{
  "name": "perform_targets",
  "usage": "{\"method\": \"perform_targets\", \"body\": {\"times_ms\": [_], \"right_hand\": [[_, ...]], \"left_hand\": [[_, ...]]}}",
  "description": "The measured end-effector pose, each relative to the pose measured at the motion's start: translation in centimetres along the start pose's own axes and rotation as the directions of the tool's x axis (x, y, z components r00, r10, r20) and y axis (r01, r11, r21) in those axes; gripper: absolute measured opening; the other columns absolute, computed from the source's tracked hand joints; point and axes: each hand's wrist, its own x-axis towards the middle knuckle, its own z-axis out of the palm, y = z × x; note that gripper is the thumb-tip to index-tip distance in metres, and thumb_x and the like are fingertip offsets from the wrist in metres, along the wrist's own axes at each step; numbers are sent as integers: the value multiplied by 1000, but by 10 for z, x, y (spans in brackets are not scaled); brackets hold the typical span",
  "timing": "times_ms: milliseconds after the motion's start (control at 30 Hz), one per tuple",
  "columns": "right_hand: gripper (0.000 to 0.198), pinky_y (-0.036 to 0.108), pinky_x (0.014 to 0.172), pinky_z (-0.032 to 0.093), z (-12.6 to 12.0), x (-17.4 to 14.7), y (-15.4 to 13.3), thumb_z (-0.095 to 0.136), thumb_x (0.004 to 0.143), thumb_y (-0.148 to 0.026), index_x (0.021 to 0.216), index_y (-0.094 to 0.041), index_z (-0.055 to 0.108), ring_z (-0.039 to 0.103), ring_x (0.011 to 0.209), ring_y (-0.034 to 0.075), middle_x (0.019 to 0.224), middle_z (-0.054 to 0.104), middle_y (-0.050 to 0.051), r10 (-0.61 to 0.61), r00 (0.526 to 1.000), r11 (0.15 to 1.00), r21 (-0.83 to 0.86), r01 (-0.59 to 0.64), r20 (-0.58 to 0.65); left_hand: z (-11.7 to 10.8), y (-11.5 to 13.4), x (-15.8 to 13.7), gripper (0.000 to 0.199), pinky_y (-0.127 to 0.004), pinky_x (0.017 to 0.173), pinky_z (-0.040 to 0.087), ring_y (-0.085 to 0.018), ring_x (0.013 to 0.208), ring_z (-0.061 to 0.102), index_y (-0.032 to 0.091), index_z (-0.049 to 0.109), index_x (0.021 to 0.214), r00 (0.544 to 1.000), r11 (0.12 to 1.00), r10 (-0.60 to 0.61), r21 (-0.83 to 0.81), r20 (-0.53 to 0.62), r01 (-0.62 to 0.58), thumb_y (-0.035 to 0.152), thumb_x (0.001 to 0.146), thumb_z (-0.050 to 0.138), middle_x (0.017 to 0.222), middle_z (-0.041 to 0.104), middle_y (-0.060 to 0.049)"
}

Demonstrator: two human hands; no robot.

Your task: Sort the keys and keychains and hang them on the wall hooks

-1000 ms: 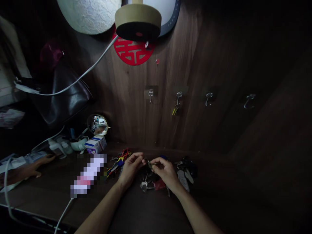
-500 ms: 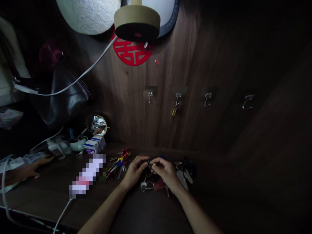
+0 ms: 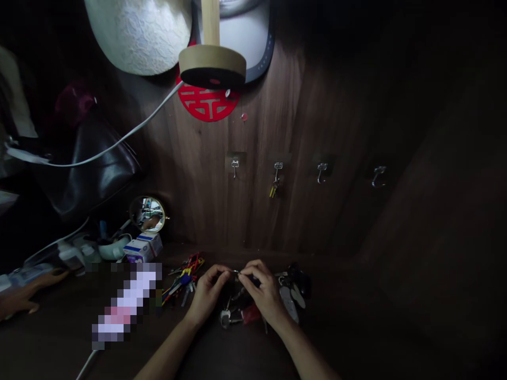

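Note:
My left hand [image 3: 209, 290] and my right hand [image 3: 263, 290] meet just above the dark tabletop, fingertips pinched. Between them is a thin, shiny key ring [image 3: 235, 272], seen nearly edge-on and gripped from both sides. Beneath and between the hands lie silver keys [image 3: 225, 317] and a red tag [image 3: 250, 314]; whether they join the ring cannot be seen. Left of my left hand rests a bunch of keys with red, yellow and blue parts [image 3: 185, 277]. Beside my right wrist are grey oval tags [image 3: 289, 301] and a dark bundle [image 3: 300, 279], partly hidden.
Several metal hooks line the wooden wall; yellow keys [image 3: 273, 188] hang from one hook [image 3: 278, 166]. At left stand a round mirror [image 3: 148, 215], small boxes [image 3: 143, 247] and a brown hand-shaped thing [image 3: 31, 293]. A blurred-out object [image 3: 127, 306] trails a cable. A lamp-like base [image 3: 213, 66] juts out above.
The view has shifted a little, so the wall appears lower and further left. My hands still pinch the ring, which has turned from showing its round face to nearly edge-on.

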Motion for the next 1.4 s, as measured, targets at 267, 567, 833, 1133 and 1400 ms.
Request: {"method": "perform_targets", "body": {"times_ms": [267,567,833,1133,1400], "right_hand": [[24,23,56,40,-54,53,-7,56,78,-42,74,-19,61,51,61,14,64,57,-1,138,968,986,118,-115,-211],[25,20,48,36,-101,157,-39,64,64,-42,71,-18,60,51,56,9,63,59,-1,139,916,949,316,-14,-375],[26,19,44,33,-97,170,-24,67,60,-41,70,-18,60,50,50,8,62,59,-2,251,906,909,405,-100,-340],[27,19,45,35,-94,136,-5,70,59,-39,73,-18,62,51,52,8,62,61,-1,294,895,903,404,-145,-336],[31,22,48,38,-71,75,9,70,61,-46,72,-18,63,53,55,11,63,61,0,365,917,901,311,-303,-162]], "left_hand": [[-3,-12,7,33,-25,65,41,-17,68,55,19,64,84,996,990,-65,131,55,57,48,77,53,69,61,-1],[-3,-12,8,32,-23,64,39,-16,65,54,18,63,82,995,988,-84,134,49,77,49,77,53,64,59,0],[-4,-14,9,35,-23,63,39,-16,66,54,18,63,81,996,993,-80,88,38,77,50,77,52,65,60,0],[-5,-14,9,31,-22,61,38,-16,65,54,18,64,81,996,994,-87,62,33,85,47,76,53,63,60,0],[-6,-14,9,28,-22,61,39,-14,61,54,17,64,79,996,995,-86,46,20,85,44,76,54,61,59,1]]}}
